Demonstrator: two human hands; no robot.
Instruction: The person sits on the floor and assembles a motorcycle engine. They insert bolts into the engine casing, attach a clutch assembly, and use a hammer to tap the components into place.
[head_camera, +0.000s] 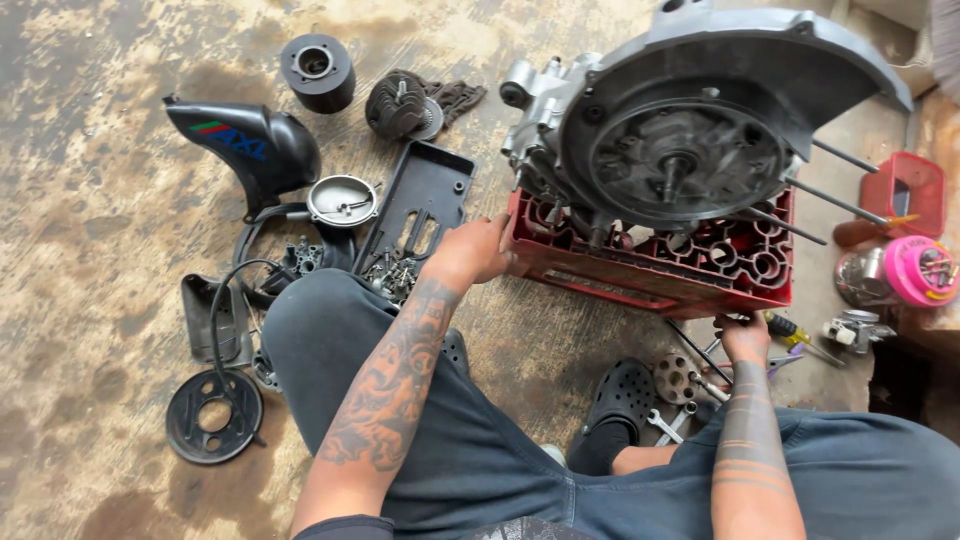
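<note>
The red crate (660, 262) sits on the floor, carrying the engine case (680, 130). It is gripped at opposite edges by the left hand (472, 250) and right hand (742, 335), fingers curled. Both sides are best moved evenly, keeping the engine level.

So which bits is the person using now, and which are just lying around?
In use:
left hand gripping the red crate
right hand at the crate's near edge
grey engine case sitting on the crate

Lying about:
black cover
black tray
round plate
spanner
pink tub
</note>
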